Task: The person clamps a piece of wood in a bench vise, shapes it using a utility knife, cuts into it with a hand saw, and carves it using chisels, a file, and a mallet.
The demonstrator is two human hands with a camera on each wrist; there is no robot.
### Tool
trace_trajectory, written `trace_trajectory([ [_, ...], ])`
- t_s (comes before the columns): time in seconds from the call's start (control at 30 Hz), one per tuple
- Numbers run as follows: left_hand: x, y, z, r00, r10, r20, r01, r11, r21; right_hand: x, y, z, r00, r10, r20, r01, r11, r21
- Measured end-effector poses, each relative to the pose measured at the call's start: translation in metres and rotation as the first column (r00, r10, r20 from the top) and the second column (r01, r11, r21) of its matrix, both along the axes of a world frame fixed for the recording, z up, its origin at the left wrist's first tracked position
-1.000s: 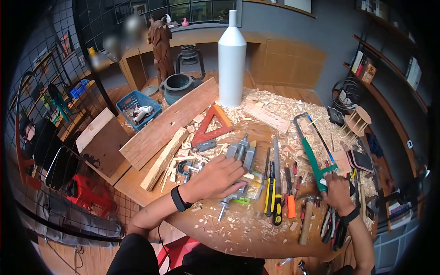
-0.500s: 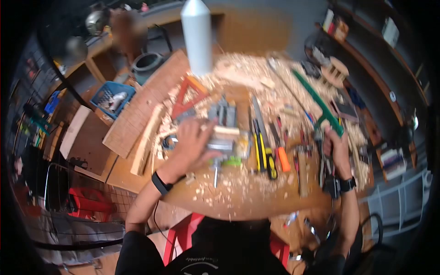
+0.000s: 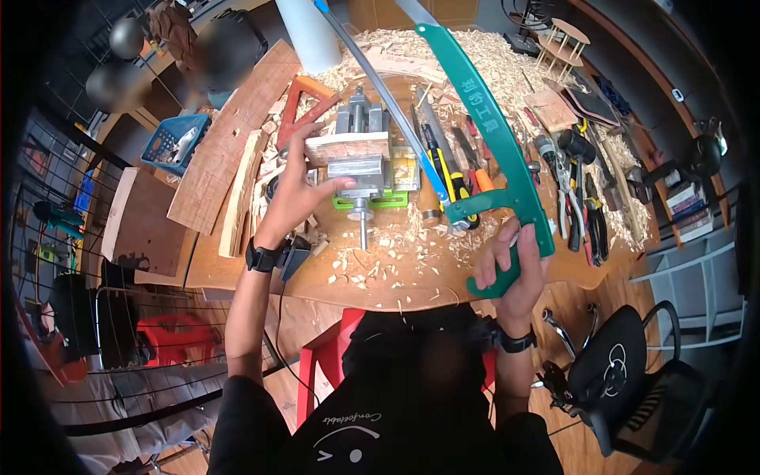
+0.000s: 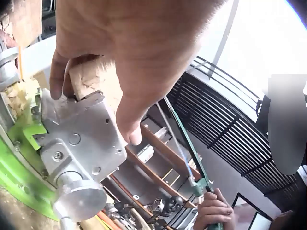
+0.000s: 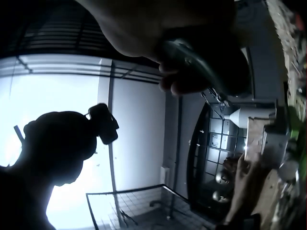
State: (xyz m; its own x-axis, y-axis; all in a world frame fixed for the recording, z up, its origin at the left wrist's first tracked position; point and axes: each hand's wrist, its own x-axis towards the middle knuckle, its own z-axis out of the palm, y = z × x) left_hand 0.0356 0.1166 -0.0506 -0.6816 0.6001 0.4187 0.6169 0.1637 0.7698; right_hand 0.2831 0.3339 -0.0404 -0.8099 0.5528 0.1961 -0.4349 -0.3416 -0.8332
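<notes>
A short wood block (image 3: 352, 149) lies across the grey bench vise (image 3: 355, 168), between its jaws. My left hand (image 3: 293, 202) is at the block's left end, fingers along that end and the thumb stretched out over the vise's front. From close up in the left wrist view, the fingers reach past the wood (image 4: 93, 79) while the thumb stays straight and apart. My right hand (image 3: 518, 273) grips the handle of a green hacksaw (image 3: 495, 119), raised near the front edge with its frame and blade pointing up and away. The right wrist view is dark around the handle.
Right of the vise lie files, yellow-black cutters, pliers (image 3: 566, 186) and a black mallet (image 3: 576, 146) among wood shavings. Left are a red triangle square (image 3: 294, 111), a rough wood stick (image 3: 244, 194) and a broad plank (image 3: 229, 138). A white bottle-shaped vessel (image 3: 309, 36) stands behind.
The right hand has lifted the hacksaw off the right side of the table and brought it nearer the body. My left hand has moved from atop the vise to the block's left end. The view tilted down.
</notes>
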Motion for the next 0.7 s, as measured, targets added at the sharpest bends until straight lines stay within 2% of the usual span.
trace_trajectory([
  [0.03,0.001,0.000,-0.001,1.000,0.004,-0.002,-0.004,1.000,-0.001,-0.001,-0.001,-0.002,0.995,0.071,-0.070,-0.081,0.986,-0.147],
  [0.1,0.004,0.001,-0.002,0.999,0.027,0.034,-0.026,0.999,-0.018,-0.001,-0.002,-0.006,0.993,0.091,-0.072,-0.103,0.976,-0.191],
  [0.13,0.005,0.003,-0.003,0.999,0.033,0.031,-0.032,0.999,-0.020,-0.002,-0.002,-0.007,0.991,0.112,-0.073,-0.128,0.955,-0.266],
  [0.17,0.004,0.006,-0.004,0.996,0.018,0.085,-0.019,1.000,0.015,-0.002,-0.001,-0.009,0.989,0.132,-0.074,-0.149,0.928,-0.340],
  [0.2,0.004,0.007,-0.006,0.991,0.000,0.136,-0.007,0.999,0.052,-0.001,-0.001,-0.012,0.988,0.135,-0.078,-0.154,0.927,-0.342],
  [0.27,0.000,0.007,-0.009,0.995,0.025,0.099,-0.027,0.999,0.026,-0.001,-0.001,-0.019,0.973,0.207,-0.101,-0.230,0.859,-0.457],
  [0.53,0.005,0.015,-0.014,0.989,0.142,0.027,-0.143,0.989,0.033,-0.014,-0.002,-0.041,0.971,0.233,-0.053,-0.226,0.828,-0.512],
  [0.7,0.011,0.020,-0.009,0.983,0.164,0.086,-0.165,0.986,-0.004,-0.009,0.001,-0.037,0.958,0.252,-0.134,-0.283,0.782,-0.555],
])
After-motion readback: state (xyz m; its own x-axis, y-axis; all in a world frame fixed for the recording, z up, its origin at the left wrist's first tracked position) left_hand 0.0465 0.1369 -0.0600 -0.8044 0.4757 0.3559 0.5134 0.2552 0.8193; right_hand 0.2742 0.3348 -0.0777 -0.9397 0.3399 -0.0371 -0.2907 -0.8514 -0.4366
